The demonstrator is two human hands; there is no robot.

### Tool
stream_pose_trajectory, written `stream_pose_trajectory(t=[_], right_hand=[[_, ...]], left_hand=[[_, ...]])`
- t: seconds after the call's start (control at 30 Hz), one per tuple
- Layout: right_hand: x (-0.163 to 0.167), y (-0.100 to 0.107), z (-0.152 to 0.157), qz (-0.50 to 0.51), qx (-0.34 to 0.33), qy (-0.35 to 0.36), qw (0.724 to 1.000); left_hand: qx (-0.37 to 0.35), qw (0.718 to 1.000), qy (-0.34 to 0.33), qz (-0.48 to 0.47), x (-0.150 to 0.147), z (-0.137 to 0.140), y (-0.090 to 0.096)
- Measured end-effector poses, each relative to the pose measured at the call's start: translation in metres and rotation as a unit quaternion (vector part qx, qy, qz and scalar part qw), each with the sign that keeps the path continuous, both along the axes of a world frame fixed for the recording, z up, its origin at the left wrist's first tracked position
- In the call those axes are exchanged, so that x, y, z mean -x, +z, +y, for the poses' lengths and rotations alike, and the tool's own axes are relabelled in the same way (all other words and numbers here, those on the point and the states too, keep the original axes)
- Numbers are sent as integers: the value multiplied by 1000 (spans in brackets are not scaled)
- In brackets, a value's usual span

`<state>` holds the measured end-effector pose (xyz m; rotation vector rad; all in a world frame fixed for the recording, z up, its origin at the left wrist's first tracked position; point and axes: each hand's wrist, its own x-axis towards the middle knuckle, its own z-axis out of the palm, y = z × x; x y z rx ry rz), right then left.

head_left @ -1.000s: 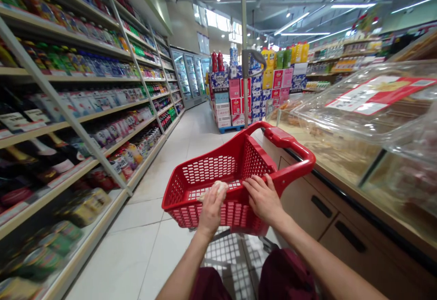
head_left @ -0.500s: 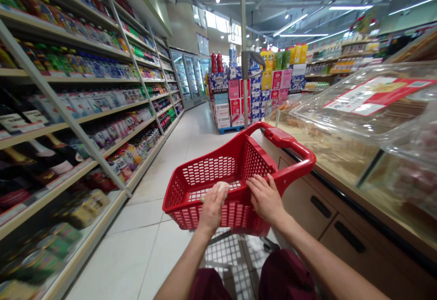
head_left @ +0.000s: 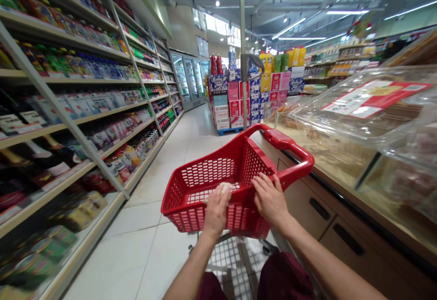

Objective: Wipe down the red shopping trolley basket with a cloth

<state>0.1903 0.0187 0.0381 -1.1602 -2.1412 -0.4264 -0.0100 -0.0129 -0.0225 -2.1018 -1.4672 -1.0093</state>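
A red plastic shopping cart [head_left: 205,218] with a perforated basket stands sideways in front of me, its handle to the right. My left hand [head_left: 217,209] is closed over a crumpled white cloth [head_left: 225,187], which it presses on the basket's near rim. Part of the cloth is hidden under the fingers. Farther right along the same rim, near the handle end, my right hand [head_left: 269,199] has its fingers hooked over the edge, steadying against the cart. No goods show inside the basket.
Drink shelves [head_left: 85,118] line the left side. On the right runs a wooden counter [head_left: 307,209] topped with clear plastic food boxes [head_left: 355,109]. Behind the cart rises a metal pole [head_left: 242,27], with stacked cartons [head_left: 235,95] and glass-door fridges [head_left: 187,77] farther back.
My left hand and the cloth have slid a little to the right along the rim. My right hand has also shifted slightly right. The cart has barely moved.
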Motion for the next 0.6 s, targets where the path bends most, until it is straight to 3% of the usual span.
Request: stream_pose_trajectory(t=[0.07, 0.13, 0.2, 0.33, 0.4, 0.47, 0.6], right_hand=[[0, 0, -1, 3, 6, 0, 1000], [3, 0, -2, 10, 11, 0, 1000], [7, 0, -3, 15, 9, 1, 1000], [7, 1, -2, 3, 0, 20, 1000], [4, 1, -1, -1, 0, 24, 1000], [1, 0, 0, 3, 1, 20, 1000], [4, -3, 0, 16, 2, 10, 1000]], left_hand=[[-31, 997, 72, -7, 43, -11, -10], [-38, 993, 112, -23, 64, -16, -13], [-19, 996, 82, -25, 48, -13, -7], [21, 999, -24, -6, -24, 10, 13], [21, 999, -28, 4, -29, 13, 15], [18, 1000, 1, 15, -1, 6, 6], [-21, 992, 124, -18, 81, -19, -16]])
